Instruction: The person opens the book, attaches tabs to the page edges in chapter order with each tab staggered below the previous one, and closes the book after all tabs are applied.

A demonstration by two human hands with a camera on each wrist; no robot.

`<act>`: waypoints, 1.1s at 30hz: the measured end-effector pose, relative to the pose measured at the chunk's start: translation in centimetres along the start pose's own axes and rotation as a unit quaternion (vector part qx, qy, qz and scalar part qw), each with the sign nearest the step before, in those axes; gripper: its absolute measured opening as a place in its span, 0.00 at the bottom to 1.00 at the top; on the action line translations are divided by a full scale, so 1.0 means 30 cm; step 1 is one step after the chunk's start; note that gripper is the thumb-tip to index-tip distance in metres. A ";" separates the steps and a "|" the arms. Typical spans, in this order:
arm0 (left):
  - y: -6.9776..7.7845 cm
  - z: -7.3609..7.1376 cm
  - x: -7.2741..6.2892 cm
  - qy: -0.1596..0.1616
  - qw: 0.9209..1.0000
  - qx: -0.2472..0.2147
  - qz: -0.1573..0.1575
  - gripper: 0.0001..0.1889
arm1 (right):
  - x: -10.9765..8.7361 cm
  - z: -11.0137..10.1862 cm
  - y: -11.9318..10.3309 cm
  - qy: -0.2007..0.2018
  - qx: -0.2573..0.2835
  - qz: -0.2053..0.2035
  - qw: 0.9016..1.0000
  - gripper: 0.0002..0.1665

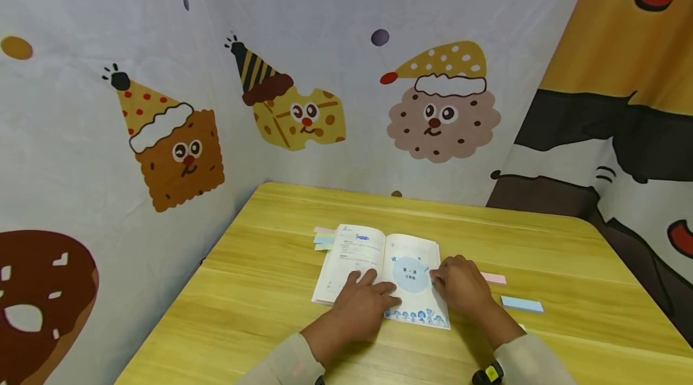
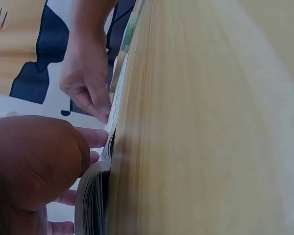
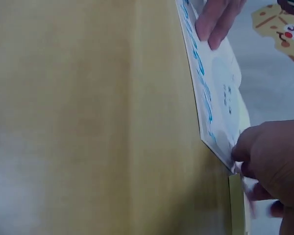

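An open book [image 1: 357, 252] lies on the table, its right page [image 1: 414, 304] showing a pale blue circle and a row of small blue figures. My left hand [image 1: 364, 305] rests across the lower middle of the book, fingers spread over both pages. At the right page's outer edge, my right hand [image 1: 460, 286] has its fingers curled, thumb and fingertips pinching there. The right wrist view shows those fingertips right at the page [image 3: 218, 103] edge; I cannot tell if a small tab is between them. Colored sticky tabs [image 1: 323, 240] stick out from the book's left side.
Right of the book lie a pink sticky pad [image 1: 494, 278] and a blue sticky pad [image 1: 521, 304]; a yellowish one [image 3: 236, 203] shows by the right hand. The wooden table [image 1: 260, 252] meets a cartoon-printed cloth [image 1: 335, 24] at its back and left.
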State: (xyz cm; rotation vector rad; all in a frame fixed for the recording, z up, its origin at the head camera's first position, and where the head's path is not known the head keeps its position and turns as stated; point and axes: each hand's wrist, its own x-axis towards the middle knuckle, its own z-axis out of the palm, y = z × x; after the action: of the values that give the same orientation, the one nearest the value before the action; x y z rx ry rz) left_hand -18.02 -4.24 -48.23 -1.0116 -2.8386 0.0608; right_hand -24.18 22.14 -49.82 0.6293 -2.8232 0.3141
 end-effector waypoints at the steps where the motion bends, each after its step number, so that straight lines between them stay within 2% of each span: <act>1: 0.001 -0.001 0.000 0.001 1.000 0.002 0.000 0.21 | -0.006 -0.007 -0.004 -0.010 0.000 -0.002 1.000 0.10; 3: 0.002 -0.003 0.000 0.004 1.000 0.004 -0.001 0.21 | -0.018 -0.022 -0.015 -0.028 0.005 -0.002 1.000 0.11; 5: 0.002 -0.002 0.000 0.006 1.000 0.005 -0.001 0.21 | -0.034 -0.038 -0.031 -0.033 0.011 -0.019 0.999 0.08; 10: 0.003 -0.003 -0.003 0.017 1.000 0.009 0.004 0.21 | -0.097 -0.064 -0.091 -0.023 0.020 -0.121 0.992 0.06; 13: -0.003 -0.009 -0.004 0.014 1.000 0.008 0.015 0.20 | -0.140 -0.067 -0.130 -0.032 0.021 -0.151 0.988 0.09; 17: -0.021 -0.024 -0.012 0.001 0.999 0.022 0.030 0.20 | -0.171 -0.059 -0.161 -0.039 0.018 -0.148 0.988 0.16; 19: -0.027 -0.031 -0.021 0.002 0.998 0.044 0.035 0.20 | -0.176 -0.055 -0.168 -0.037 0.020 -0.149 0.988 0.17; 24: -0.032 -0.057 -0.052 0.037 0.992 0.117 0.037 0.17 | -0.180 -0.060 -0.178 -0.041 0.022 -0.148 0.988 0.17; 28: -0.031 -0.103 -0.081 0.058 0.983 0.170 0.027 0.23 | -0.181 -0.052 -0.184 -0.037 0.027 -0.153 0.987 0.18; 31: -0.025 -0.136 -0.093 0.087 0.978 0.190 0.023 0.27 | -0.180 -0.040 -0.192 -0.032 0.029 -0.153 0.987 0.18; 33: -0.020 -0.150 -0.096 0.117 0.975 0.187 0.029 0.28 | -0.179 -0.031 -0.200 -0.029 0.034 -0.153 0.987 0.19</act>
State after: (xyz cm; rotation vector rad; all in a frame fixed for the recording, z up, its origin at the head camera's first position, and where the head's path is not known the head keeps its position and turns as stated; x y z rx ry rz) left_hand -15.58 -6.55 -44.04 -0.9450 -2.4569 0.4342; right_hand -16.65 19.17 -49.43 1.0868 -2.7214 0.3407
